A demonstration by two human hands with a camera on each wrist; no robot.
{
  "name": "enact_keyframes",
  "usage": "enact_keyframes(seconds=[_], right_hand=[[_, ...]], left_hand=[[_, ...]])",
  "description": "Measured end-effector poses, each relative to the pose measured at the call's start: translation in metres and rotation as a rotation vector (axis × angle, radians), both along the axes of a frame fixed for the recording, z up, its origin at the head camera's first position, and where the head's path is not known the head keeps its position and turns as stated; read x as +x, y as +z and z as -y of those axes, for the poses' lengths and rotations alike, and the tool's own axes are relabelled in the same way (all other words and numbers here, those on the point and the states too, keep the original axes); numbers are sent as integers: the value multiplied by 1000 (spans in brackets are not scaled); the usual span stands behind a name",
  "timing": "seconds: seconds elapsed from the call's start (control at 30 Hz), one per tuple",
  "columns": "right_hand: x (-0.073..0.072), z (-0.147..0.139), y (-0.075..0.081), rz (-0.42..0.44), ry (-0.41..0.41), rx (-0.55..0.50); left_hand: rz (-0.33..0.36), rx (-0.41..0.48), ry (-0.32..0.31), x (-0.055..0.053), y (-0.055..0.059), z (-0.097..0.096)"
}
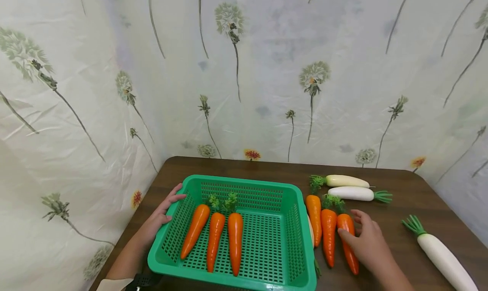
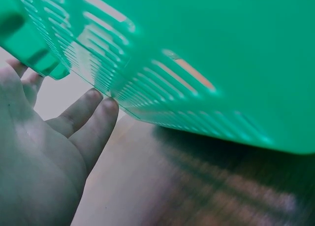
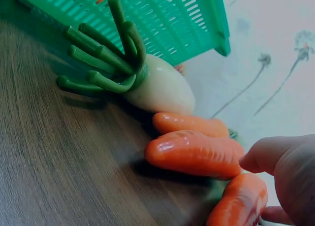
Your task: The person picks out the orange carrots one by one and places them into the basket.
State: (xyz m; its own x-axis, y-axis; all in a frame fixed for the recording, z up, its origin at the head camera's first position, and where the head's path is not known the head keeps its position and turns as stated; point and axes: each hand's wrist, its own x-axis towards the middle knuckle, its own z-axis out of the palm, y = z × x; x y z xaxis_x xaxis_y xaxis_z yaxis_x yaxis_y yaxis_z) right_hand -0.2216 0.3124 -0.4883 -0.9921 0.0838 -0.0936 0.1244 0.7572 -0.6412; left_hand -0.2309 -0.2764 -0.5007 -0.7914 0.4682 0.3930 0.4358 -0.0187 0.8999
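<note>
A green plastic basket (image 1: 244, 181) holds three carrots, among them a carrot (image 1: 235, 244) on the right. My left hand (image 1: 159, 217) grips the basket's left rim; in the left wrist view, two fingers (image 2: 93, 118) lie against its slotted outer wall. To the basket's right, three more carrots lie side by side on the table. Around the rightmost carrot (image 1: 350, 250) my right hand (image 1: 369, 240) has its thumb on the left side and fingers on the right. The middle carrot (image 3: 194, 154) lies close to that thumb in the right wrist view.
Two white radishes, one of them nearer (image 1: 350, 193), lie behind the carrots on the brown table (image 1: 366, 278). Another white radish (image 1: 444, 257) lies far right. A pale radish (image 3: 165, 88) with green stalks sits against the basket's right side. A flowered cloth (image 1: 267, 113) hangs behind.
</note>
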Motion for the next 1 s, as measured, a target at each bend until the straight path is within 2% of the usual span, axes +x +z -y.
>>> enact_keyframes(seconds=[0.33, 0.6, 1.0], right_hand=[[-1, -1, -8, -2, 1, -24], [-1, -2, -11, 2, -3, 5], [1, -4, -11, 5, 7, -1]], left_hand=[[15, 20, -15, 2, 0, 0], [25, 11, -8, 1, 1, -1], [39, 15, -11, 2, 0, -1]])
